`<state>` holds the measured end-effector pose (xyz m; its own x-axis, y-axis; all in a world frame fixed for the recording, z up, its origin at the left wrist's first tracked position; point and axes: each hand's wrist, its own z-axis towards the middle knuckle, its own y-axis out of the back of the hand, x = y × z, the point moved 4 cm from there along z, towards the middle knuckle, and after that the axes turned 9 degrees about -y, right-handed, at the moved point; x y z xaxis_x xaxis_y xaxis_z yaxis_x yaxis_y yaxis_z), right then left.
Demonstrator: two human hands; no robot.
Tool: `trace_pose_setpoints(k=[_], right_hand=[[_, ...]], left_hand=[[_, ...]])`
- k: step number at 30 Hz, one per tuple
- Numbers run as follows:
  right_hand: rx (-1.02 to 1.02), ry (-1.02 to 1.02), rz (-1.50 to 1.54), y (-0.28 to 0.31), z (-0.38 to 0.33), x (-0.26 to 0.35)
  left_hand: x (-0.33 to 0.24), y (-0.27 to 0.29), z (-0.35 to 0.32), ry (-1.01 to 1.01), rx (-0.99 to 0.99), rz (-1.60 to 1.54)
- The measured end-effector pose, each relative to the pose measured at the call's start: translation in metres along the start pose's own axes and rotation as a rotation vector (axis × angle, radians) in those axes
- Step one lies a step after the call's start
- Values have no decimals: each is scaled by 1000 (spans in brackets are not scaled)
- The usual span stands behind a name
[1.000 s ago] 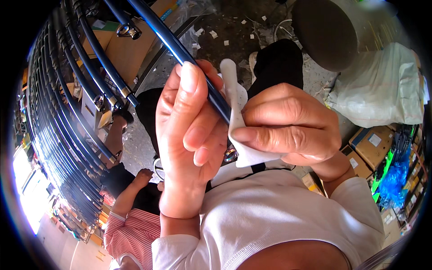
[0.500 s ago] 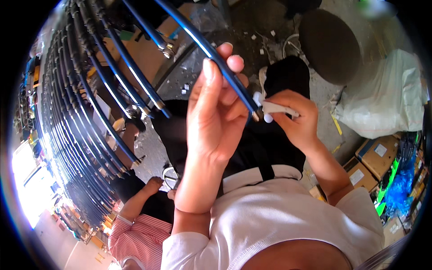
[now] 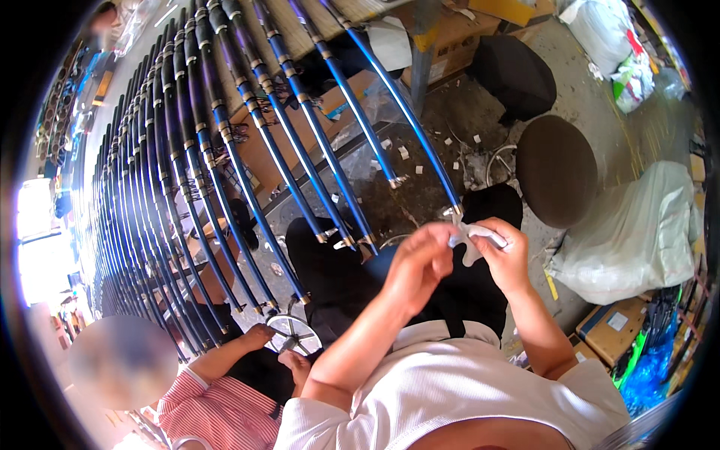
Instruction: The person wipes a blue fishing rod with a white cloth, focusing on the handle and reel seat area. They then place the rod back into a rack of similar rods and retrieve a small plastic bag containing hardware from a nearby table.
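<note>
A thin white cloth (image 3: 472,257) is bunched between my two hands, just below the free tip of a blue fishing-rod-like pole (image 3: 420,135). My right hand (image 3: 504,253) is closed round the cloth, part of it folded over the fingers. From the left, my left hand (image 3: 420,262) has its fingers bent together at the cloth's edge, pinching it; the fingertips are partly hidden. The pole's metal-coloured end comes down right above the cloth, and whether they touch is unclear. Several similar blue and black poles (image 3: 337,97) lie side by side to the left, ends toward me.
At lower left a person in a red-striped shirt (image 3: 225,394) sits close, hands near a white spoked wheel (image 3: 294,335). A round dark stool top (image 3: 556,171), a big white sack (image 3: 630,232) and cardboard boxes (image 3: 616,330) stand right. White scraps litter the floor.
My left hand has let go of the blue pole and come down to the cloth. That pole now lies in line with the others. The view has shifted, showing more of the row.
</note>
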<state>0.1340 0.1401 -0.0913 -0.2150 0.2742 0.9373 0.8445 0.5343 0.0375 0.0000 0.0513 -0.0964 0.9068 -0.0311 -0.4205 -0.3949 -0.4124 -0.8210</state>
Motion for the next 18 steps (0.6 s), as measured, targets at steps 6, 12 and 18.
trace_pose_setpoints(k=[6,12,18], right_hand=[[81,-32,-64,-17,14,7],[161,61,-151,-29,26,37],[185,39,-127,-19,37,16]], left_hand=[[-76,-116,-75,-691,392,149],[-117,-179,-100,-1003,504,-74],[-107,-205,-107,-1005,692,-39]])
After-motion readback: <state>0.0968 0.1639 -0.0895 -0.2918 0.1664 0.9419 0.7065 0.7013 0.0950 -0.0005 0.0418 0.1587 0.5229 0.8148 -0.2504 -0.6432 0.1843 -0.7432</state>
